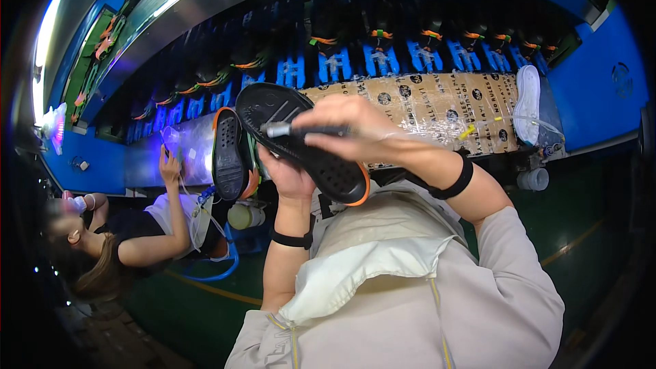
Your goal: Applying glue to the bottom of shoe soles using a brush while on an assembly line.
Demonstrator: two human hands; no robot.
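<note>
**Black sole cradled in the left hand, brush across it**

From my remote seat: the black sole (pixel 314 157), orange-edged at its lower end, sits tilted above the near side of the bench (pixel 447 119), before the wearer's torso. I judge it light and rubbery, springy rather than fragile, perhaps slick where wet. Best hold: by the rim and underside, upper face free. The left hand (pixel 290 181) grips it so, from beneath mid-length. The right hand (pixel 352 119) is closed around a dark-handled brush (pixel 294 131), its metal collar over the sole; bristles unclear to me. Outward: second sole (pixel 229 154) just left, white sole (pixel 527 104) far right, co-worker (pixel 147 239) beyond left.
</note>
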